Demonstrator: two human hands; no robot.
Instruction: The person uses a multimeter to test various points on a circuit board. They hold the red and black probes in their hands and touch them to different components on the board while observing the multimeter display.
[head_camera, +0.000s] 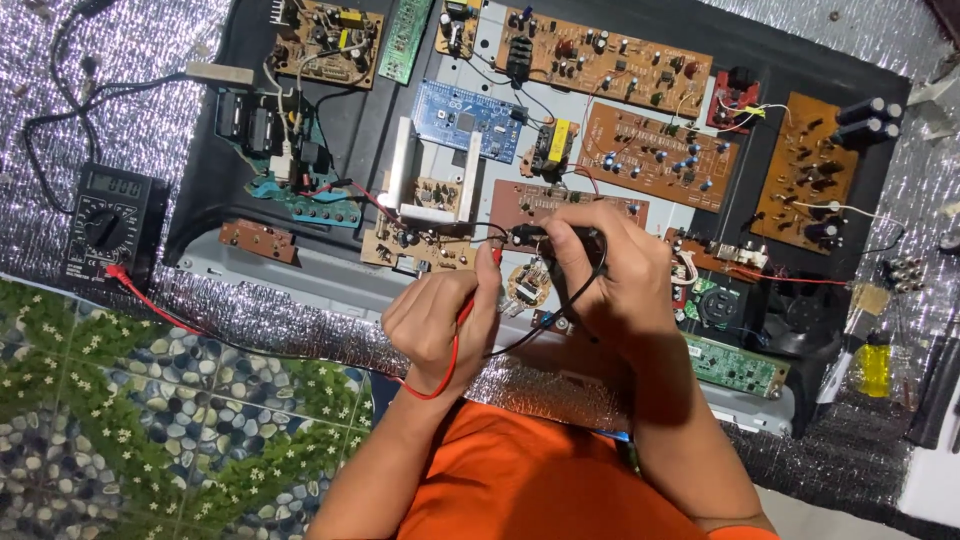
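Observation:
My left hand (440, 318) is closed around a red test probe (494, 262), its red lead looping under my wrist. My right hand (608, 268) grips a black test probe (530, 237) with the tip pointing left, over a brown circuit board (525, 200). Both probe tips sit close to a small round circuit board (527, 283) between my hands. The leads run left to a black digital multimeter (108, 220) lying on the silver foil mat.
Many circuit boards lie on a dark panel: a blue board (465, 117), brown boards (655, 145), a green strip board (735, 365). A yellow bottle (874, 365) stands at the right. A pebble-patterned mat (120, 420) covers the lower left.

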